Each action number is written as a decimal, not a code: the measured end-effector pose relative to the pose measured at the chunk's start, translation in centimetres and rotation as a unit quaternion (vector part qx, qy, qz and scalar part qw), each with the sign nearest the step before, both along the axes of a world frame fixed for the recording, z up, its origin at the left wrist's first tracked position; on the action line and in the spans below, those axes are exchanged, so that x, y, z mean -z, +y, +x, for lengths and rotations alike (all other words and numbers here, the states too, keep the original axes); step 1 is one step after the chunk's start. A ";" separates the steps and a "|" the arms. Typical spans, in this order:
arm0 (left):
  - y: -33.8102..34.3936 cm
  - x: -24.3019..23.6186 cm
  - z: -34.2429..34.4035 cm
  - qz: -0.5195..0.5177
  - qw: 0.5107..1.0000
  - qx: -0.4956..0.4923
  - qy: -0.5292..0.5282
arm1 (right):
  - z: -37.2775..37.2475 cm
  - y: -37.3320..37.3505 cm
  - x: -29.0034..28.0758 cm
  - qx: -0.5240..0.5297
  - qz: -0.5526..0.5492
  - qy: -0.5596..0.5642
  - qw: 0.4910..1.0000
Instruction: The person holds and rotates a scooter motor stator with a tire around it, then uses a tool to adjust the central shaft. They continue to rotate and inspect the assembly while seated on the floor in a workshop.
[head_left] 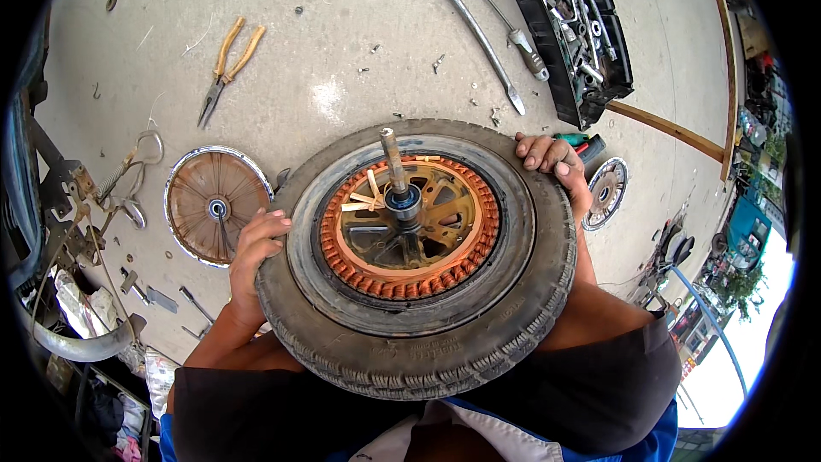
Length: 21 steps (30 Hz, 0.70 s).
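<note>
A hub motor wheel with a black tyre point(410, 355) lies tilted between my knees, its open side up. Inside the rim sits a ring of copper windings point(402, 284) around a rusty stator. The axle point(393, 158) sticks up from the middle through a bearing point(403, 198). Several pale strips point(366, 198) lie beside the axle. My left hand point(256, 248) grips the tyre's left edge. On the upper right edge, my right hand point(554, 167) has its fingers curled over the tread. The undersides of both holds are hidden.
A round hub cover point(218, 205) lies left of the wheel, another cover point(606, 193) to the right. Pliers point(227, 73), a pry bar point(479, 38) and a screwdriver point(526, 53) lie ahead. A black tray of sockets point(569, 34) stands far right. Metal parts point(85, 222) crowd the left.
</note>
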<state>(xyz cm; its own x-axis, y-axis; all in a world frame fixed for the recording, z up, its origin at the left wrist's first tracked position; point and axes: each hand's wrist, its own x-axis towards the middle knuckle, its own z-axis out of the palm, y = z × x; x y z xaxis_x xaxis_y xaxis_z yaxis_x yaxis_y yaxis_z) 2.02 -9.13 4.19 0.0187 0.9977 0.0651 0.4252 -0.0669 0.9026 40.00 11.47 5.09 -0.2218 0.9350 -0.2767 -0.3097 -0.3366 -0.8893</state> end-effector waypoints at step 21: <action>0.1 0.5 -0.3 0.014 1.000 0.001 -0.022 | 0.5 -0.1 0.6 -0.020 0.012 -0.006 1.000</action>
